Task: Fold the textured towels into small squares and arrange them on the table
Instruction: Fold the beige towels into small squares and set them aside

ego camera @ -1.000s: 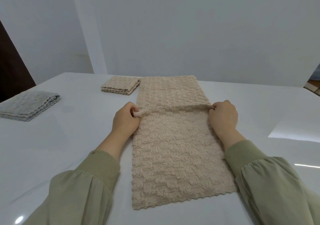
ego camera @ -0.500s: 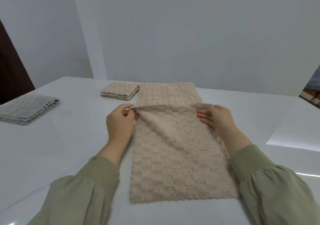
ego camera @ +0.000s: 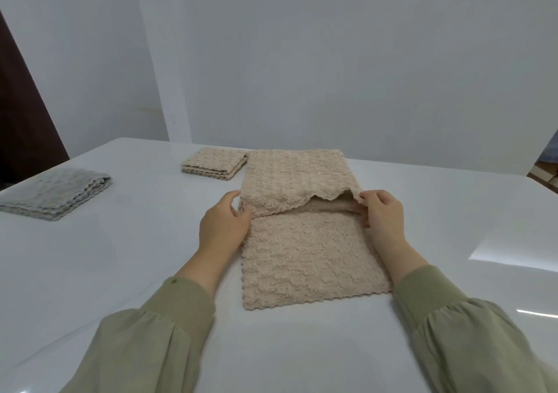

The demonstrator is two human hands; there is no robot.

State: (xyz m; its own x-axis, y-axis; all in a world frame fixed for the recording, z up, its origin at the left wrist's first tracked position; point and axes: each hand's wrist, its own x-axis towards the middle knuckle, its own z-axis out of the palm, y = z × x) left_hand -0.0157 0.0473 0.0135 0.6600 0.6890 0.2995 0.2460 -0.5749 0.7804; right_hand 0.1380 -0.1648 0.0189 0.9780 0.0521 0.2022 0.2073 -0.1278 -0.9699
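The white counter carries everything. At its centre, running away from the person, lies the long beige textured towel. Its near half is flat, and a scalloped-edged flap is laid over the far half, ending across the middle. A folded grey towel sits well apart at the left, and a finished beige square lies just beside the long towel's far left corner.

The left hand is against the towel's left edge at the flap. I cannot tell whether it pinches the cloth. The right hand has its fingers clamped on the flap's right corner, which is raised off the layer below.

The step in hand looks like a crosswise fold of this towel, partly made. The next move likely calls for settling that raised corner square with the edges, then flattening it before folding again.
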